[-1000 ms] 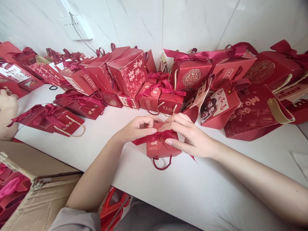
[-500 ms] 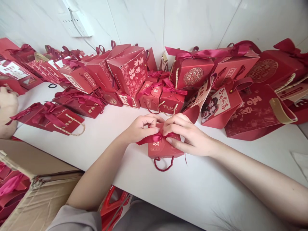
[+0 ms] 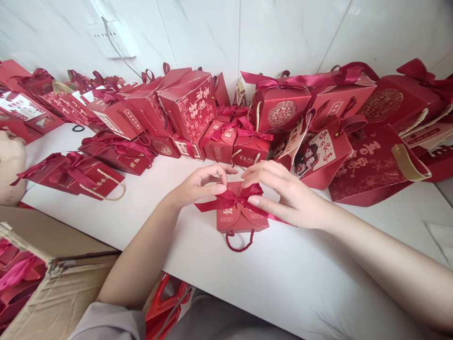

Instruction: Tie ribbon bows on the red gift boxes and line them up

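Observation:
A small red gift box (image 3: 242,224) sits on the white table in front of me, its dark red cord handle (image 3: 239,248) facing my body. Across its top lies a satin ribbon tied in a bow (image 3: 238,200), with tails out to both sides. My left hand (image 3: 201,185) has thumb and index finger closed at the edge of the bow's left loop. Around the right loop, my right hand (image 3: 279,193) has its fingers and thumb apart, the thumb close to the ribbon. The fingers partly cover the right loop.
Red gift boxes (image 3: 279,111) with ribbons and cord handles line the tiled wall. Two boxes with bows (image 3: 76,177) stand at the left. An open cardboard carton (image 3: 71,283) with red items sits lower left. Another person's hand (image 3: 10,165) is at the left edge.
My fingers have moved apart from the knot, the left hand leftward and the right hand rightward. The bow's loops and knot show more openly now, and the right tail lies farther out.

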The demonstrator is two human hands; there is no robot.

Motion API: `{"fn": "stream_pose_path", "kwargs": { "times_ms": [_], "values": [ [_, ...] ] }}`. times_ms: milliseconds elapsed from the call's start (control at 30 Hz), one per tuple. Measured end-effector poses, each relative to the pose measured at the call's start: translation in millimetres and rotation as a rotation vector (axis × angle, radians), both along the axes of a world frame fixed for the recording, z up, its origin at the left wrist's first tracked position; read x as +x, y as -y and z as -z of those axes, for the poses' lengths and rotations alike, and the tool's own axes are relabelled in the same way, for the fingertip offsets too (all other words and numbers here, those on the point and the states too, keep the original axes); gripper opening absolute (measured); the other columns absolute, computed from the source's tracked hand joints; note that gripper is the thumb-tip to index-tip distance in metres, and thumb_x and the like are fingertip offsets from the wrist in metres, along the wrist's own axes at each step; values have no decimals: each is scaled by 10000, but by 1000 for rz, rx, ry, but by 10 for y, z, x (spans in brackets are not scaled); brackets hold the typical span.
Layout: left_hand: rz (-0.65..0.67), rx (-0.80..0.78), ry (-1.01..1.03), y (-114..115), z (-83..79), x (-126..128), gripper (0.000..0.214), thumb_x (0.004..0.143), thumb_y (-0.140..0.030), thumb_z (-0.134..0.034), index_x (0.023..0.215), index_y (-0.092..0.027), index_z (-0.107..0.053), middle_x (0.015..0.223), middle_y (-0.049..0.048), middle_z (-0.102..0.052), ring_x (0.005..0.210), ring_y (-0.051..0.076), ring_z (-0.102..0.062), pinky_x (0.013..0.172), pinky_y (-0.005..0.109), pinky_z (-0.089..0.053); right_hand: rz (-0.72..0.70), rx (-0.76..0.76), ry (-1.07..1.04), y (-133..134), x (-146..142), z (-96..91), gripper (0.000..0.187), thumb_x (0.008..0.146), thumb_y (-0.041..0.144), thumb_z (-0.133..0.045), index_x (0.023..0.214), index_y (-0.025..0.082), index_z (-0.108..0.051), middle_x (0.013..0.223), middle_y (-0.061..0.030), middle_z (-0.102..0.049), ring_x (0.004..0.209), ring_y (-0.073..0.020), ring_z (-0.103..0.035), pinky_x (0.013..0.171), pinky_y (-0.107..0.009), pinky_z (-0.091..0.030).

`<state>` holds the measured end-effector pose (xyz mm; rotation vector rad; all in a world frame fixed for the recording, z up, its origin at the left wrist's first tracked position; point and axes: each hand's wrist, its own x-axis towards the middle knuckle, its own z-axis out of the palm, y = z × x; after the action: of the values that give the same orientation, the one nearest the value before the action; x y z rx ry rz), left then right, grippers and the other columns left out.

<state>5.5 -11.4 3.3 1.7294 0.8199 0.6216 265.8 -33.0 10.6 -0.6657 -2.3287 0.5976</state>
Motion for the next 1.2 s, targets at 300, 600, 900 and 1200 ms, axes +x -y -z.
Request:
{"fn": "stream_pose_path", "kwargs": {
  "times_ms": [300, 600, 900, 1200],
  "values": [
    [60, 18, 68, 13, -18, -2, 283, 826, -385, -710, 663, -179, -603, 1387, 91, -561, 1349, 309, -486, 1146, 515, -358, 223, -488, 418, 43, 167, -187, 563, 953, 661, -421, 623, 206, -421, 560, 29, -404, 508, -127, -394, 508, -287, -283],
    [86, 2, 35, -3, -11, -10, 392, 769, -543, -723, 605, -192, -666, 1434, 79, -535, 1361, 330, -467, 1188, 500, -317, -203, -871, 292, -52, 200, -132, 464, 892, 596, -575, 663, 192, -560, 606, 56, -314, 535, -97, -259, 496, -258, -208],
    [-31, 8, 40, -23, 72, 6, 402, 862, -367, -665, 544, -160, -533, 1332, 65, -598, 1286, 271, -524, 1140, 456, -373, -265, -891, 310, -105, 192, -79, 420, 901, 551, -598, 705, 180, -571, 658, 50, -368, 596, -105, -311, 588, -257, -311],
    [-54, 54, -85, 12, 8, 44, 408, 863, -326, -643, 556, -159, -433, 1187, 91, -654, 1071, 242, -616, 951, 405, -468, -324, -829, 327, -131, 190, -81, 382, 910, 512, -609, 721, 181, -609, 657, 47, -420, 588, -104, -340, 578, -249, -324]
  ]
}}
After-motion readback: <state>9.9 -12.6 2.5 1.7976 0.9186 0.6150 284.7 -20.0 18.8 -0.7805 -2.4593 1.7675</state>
